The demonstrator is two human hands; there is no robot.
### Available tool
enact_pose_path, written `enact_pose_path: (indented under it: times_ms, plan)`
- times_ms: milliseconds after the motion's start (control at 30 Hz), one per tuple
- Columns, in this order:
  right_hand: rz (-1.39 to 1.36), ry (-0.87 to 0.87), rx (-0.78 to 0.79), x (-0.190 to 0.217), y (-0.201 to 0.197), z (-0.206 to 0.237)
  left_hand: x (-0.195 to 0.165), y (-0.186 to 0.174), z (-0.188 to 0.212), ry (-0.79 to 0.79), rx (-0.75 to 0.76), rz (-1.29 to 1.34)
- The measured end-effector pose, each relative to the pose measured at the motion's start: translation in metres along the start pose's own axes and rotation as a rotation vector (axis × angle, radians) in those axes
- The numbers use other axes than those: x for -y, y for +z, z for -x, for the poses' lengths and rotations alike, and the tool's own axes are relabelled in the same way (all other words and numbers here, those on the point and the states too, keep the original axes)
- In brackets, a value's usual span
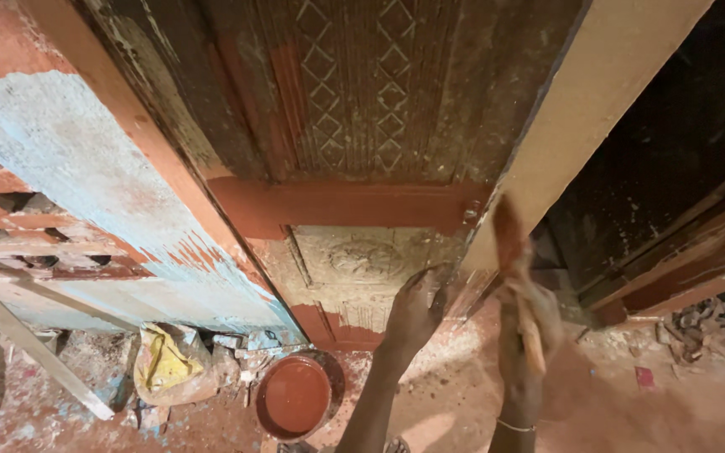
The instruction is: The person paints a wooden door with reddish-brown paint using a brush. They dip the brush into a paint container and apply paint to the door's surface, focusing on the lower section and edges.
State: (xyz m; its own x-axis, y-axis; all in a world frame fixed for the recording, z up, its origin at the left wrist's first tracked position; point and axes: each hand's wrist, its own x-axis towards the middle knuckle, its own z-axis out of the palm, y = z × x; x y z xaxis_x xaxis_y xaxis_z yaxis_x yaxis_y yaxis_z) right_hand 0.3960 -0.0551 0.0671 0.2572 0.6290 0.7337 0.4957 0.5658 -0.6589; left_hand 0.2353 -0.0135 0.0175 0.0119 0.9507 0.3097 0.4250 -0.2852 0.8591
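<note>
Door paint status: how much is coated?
Done: horizontal rail and the strip at the door's foot are red-brown. In hand: right hand holds a brush at the door edge; left hand braces the lower panel. Left: lower panel and diamond-carved panel mostly bare.

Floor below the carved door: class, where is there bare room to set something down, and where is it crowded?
Bare reddish floor lies right of the right hand. It is crowded left of the paint bowl: rubble, a yellow bag, a plank. Debris fills the far right corner.

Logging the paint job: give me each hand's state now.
Left hand: open, fingers pressed against the door, holding nothing.
Right hand: closed on a paintbrush, bristles up at the door's edge.
</note>
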Motion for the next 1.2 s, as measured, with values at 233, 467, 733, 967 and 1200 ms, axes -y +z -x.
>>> enact_pose_path:
  times_ms: [233, 467, 733, 967, 1200]
  plan:
    - [-0.073, 0.078, 0.079, 0.008, 0.009, -0.007, -0.005, -0.018, 0.0, -0.073, 0.039, -0.063]
    - [0.032, 0.175, 0.203, 0.015, -0.003, -0.012, -0.008, -0.022, 0.003, -0.025, 0.002, -0.06]
    - [-0.114, 0.193, 0.013, 0.007, 0.019, -0.005, 0.004, -0.021, 0.005, 0.009, -0.021, -0.121]
    - [-0.138, 0.376, 0.022, 0.007, 0.003, -0.001, 0.01, -0.014, 0.005, -0.029, 0.0, -0.118]
    - [-0.297, 0.379, -0.061, 0.014, 0.008, -0.002, 0.003, -0.014, 0.002, 0.034, -0.006, -0.031]
